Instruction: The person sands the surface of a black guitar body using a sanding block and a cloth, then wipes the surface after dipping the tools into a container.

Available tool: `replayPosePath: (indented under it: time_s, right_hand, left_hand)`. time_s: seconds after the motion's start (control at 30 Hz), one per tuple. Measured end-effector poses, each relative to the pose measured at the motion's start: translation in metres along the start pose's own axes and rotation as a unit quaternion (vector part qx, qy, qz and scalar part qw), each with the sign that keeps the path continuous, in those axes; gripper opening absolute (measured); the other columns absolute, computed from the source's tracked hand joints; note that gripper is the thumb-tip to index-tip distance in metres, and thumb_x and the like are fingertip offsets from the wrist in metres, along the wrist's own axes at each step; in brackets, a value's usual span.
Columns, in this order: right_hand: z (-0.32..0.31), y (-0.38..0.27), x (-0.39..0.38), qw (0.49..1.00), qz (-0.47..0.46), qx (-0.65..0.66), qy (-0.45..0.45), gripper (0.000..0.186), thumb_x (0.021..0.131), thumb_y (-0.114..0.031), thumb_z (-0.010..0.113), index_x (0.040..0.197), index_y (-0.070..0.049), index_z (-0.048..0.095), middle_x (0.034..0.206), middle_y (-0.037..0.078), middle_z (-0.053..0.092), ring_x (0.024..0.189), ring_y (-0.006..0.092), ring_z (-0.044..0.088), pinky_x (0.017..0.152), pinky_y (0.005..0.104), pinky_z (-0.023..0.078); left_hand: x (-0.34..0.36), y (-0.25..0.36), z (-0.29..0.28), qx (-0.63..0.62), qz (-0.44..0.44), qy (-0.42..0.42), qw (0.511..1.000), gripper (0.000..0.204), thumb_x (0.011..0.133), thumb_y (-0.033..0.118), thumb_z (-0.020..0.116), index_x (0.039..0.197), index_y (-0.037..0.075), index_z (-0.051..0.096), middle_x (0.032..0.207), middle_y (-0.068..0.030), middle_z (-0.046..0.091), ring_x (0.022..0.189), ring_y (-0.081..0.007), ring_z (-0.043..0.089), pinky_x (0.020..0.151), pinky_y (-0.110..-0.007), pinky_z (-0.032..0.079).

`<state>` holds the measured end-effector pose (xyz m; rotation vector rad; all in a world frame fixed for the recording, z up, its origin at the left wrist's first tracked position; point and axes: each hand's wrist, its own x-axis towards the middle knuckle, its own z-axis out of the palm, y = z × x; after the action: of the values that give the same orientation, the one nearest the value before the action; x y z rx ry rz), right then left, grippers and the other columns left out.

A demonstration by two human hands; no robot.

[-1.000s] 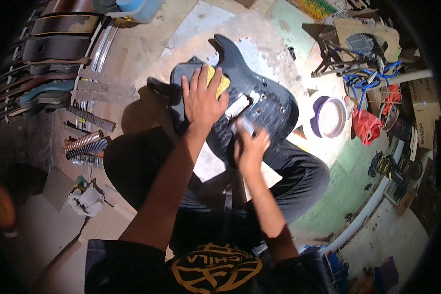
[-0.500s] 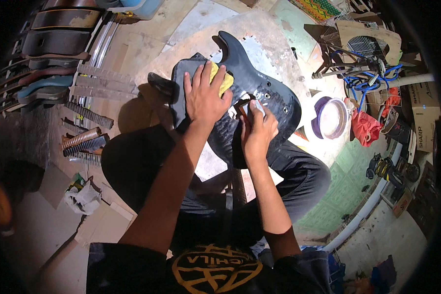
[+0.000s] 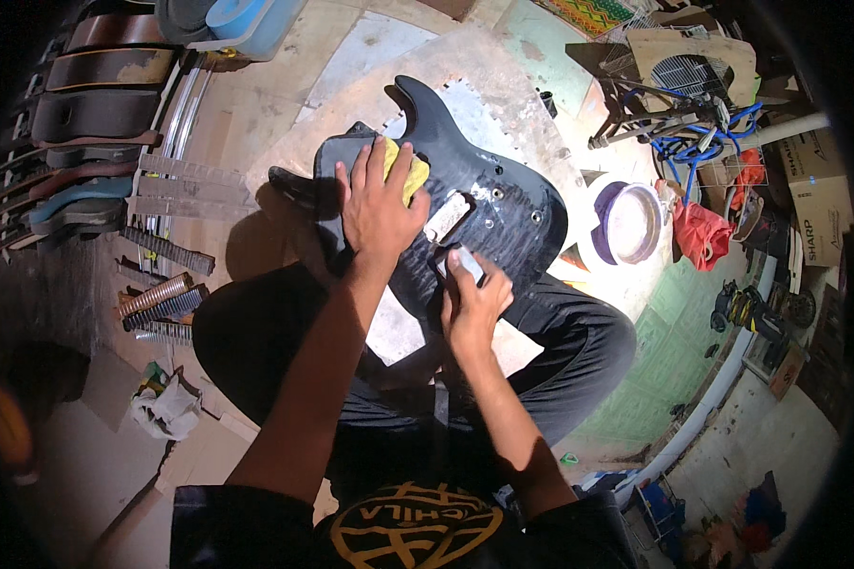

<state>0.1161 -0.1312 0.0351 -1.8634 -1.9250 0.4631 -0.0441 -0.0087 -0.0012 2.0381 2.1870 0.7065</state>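
Note:
A black electric guitar body (image 3: 522,194) lies across my lap, its horns pointing away to the far left. Dull wet-looking streaks cover its top, around a pale rectangular cavity (image 3: 448,218) and several small holes. My left hand (image 3: 380,218) presses on the left part of the body, fingers over a crumpled yellow cloth (image 3: 415,178). Near the body's close edge, below the cavity, my right hand (image 3: 474,308) grips a small grey-white block (image 3: 469,266) between thumb and fingers, against the surface. The block's underside is hidden.
A purple-rimmed bowl (image 3: 626,223) of cloudy liquid stands right of the guitar body. Curved dark guitar parts (image 3: 100,104) are stacked at the far left, near several ribbed strips (image 3: 157,296). Blue cable (image 3: 702,152) and a red bag (image 3: 700,237) lie at the right.
My right hand has drawn the block toward me and slightly left, uncovering the cavity. My left hand stays on the cloth; the whole view has shifted slightly.

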Motion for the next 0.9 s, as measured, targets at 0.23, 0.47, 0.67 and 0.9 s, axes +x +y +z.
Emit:
replayPosePath:
  time_s: [0.23,0.47,0.67,0.9]
  right_hand:
    - [0.005,0.008,0.058,0.995,0.015,-0.05,0.085,0.038,0.095,-0.016,0.068,0.133,-0.019,0.069,0.119,0.027,0.059,0.107,0.0439,0.054,0.093,0.0546,0.04]
    - [-0.009,0.025,0.093,0.99,0.061,-0.108,0.062,0.033,0.092,-0.013,0.066,0.124,-0.014,0.072,0.118,0.029,0.058,0.107,0.0463,0.053,0.09,0.0569,0.04]
    - [0.002,0.015,0.066,0.996,0.004,0.009,0.085,0.047,0.08,-0.011,0.071,0.123,-0.03,0.075,0.115,0.019,0.067,0.106,0.0398,0.062,0.087,0.0525,0.049]
    - [0.058,0.019,0.02,0.99,0.021,0.014,0.138,0.045,0.089,-0.016,0.065,0.133,-0.023,0.067,0.122,0.018,0.059,0.119,0.0367,0.055,0.091,0.0517,0.042]
  left_hand:
    - [-0.004,-0.008,-0.006,0.01,0.009,0.005,1.0,0.057,0.083,0.034,0.07,0.138,0.018,0.067,0.147,-0.0148,0.057,0.136,-0.0336,0.053,0.118,-0.064,0.031]
    - [0.002,0.002,-0.021,0.017,0.041,-0.054,0.998,0.058,0.084,0.036,0.071,0.138,0.014,0.067,0.14,-0.0179,0.06,0.13,-0.0359,0.057,0.114,-0.058,0.039]
    - [0.034,0.002,-0.031,-0.079,0.188,0.067,0.977,0.036,0.088,0.037,0.072,0.107,0.007,0.066,0.092,-0.0144,0.064,0.085,-0.0337,0.061,0.078,-0.048,0.048]
    - [-0.004,-0.031,0.027,0.127,0.059,-0.014,0.99,0.055,0.101,0.042,0.061,0.154,0.024,0.054,0.157,-0.0087,0.053,0.14,-0.0305,0.054,0.115,-0.063,0.038]
